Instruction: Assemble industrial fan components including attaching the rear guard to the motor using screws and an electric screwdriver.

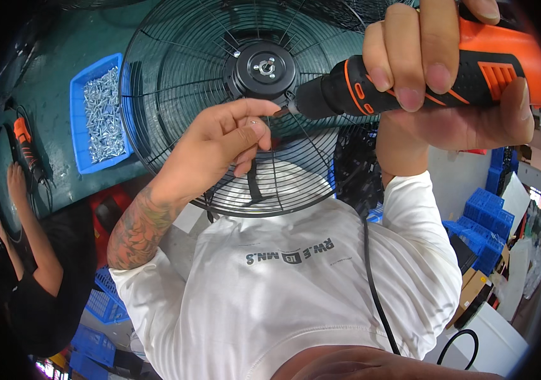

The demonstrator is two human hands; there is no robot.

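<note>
My right hand [432,82] grips an orange and black electric screwdriver [359,85], held sideways with its nose pointing left. The screwdriver's tip is over the lower right edge of a black motor [265,68] in the middle of a round black wire fan guard [175,136]. My left hand [235,130] reaches over the guard from the left. Its index fingertip touches or nearly touches the tip of the bit, and the other fingers curl in. A small shiny spot shows by the thumb; what these fingers hold is too small to tell.
A blue bin [81,130] of silver screws stands left of the guard on the green table [55,171]. At far left, another person's hand [16,180] is near a second orange and black power tool [25,139]. Blue crates [486,215] are stacked at right. A black cord [372,278] hangs along my shirt.
</note>
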